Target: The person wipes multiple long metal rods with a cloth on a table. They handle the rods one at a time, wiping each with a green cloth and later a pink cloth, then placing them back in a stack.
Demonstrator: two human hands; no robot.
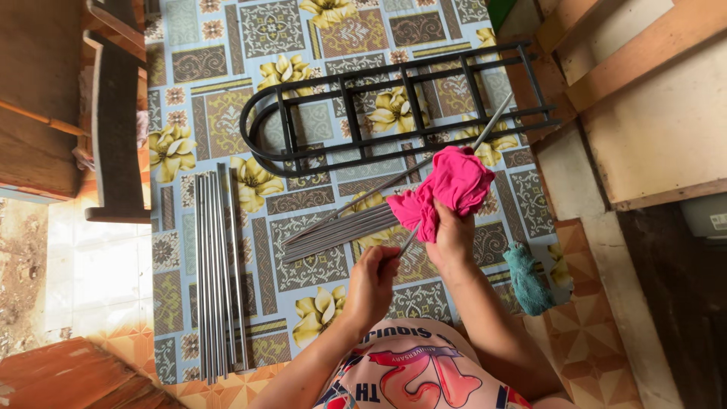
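My left hand (372, 282) grips the near end of a thin grey metal rod (491, 123) that slants up to the right over the floor. My right hand (453, 236) is closed around a bright pink cloth (448, 189), which is wrapped about the middle of that rod. Just left of the cloth, a small bundle of similar grey rods (333, 232) lies fanned out on the patterned floral mat (303, 151).
A black metal rack frame (394, 113) with a rounded end lies flat beyond the hands. Several long grey rods (216, 273) lie side by side at the left. A teal cloth (526, 279) rests at the right. Wooden furniture (38, 113) and boards (651, 98) flank the mat.
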